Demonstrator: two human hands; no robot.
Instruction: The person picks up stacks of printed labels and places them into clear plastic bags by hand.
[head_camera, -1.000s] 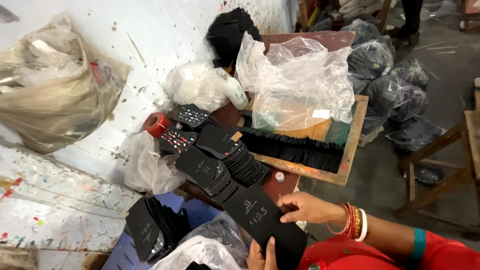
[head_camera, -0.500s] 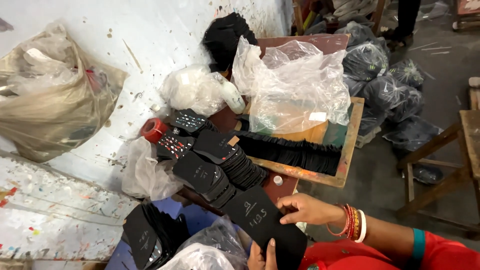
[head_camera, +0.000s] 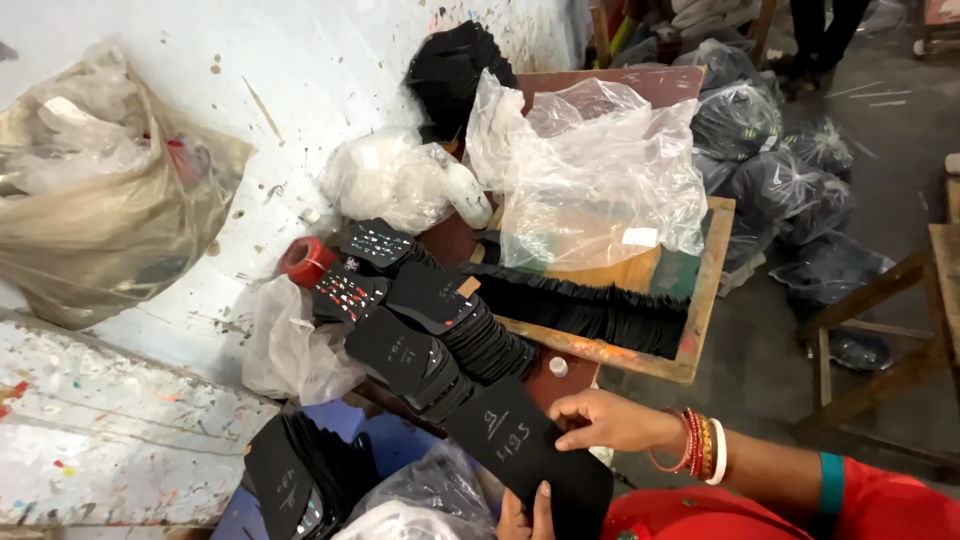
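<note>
Head view, one entry.

Step in hand, as judged: a flat black sole piece is held up over the lap for checking or sorting against the stacks. Any further handling of it calls for a steady two-handed grip, since the piece is thin and looks flexible.

Landmark: the sole piece, low and centre.
- Right hand: at its right edge, fingers curled lightly, fingertips pressing on the black face; bangles on the wrist.
- Left hand: at its lower edge, mostly hidden; two fingers lie flat on the face, so it supports the piece. How far the rest is closed I cannot tell.
- Stacks: just above-left, fanned piles of like black pieces, matt, with rounded outlines and chalk marks.
- Tray: above-right, wooden, paint-stained rim, holding a long row of black pieces on edge.
- Clear bag: above, crumpled, glossy plastic, on the tray.
- Red tape roll: above-left, beyond the stacks, against the spattered white wall.
- Dark bags: far above-right, on the floor, knotted, shiny.
</note>
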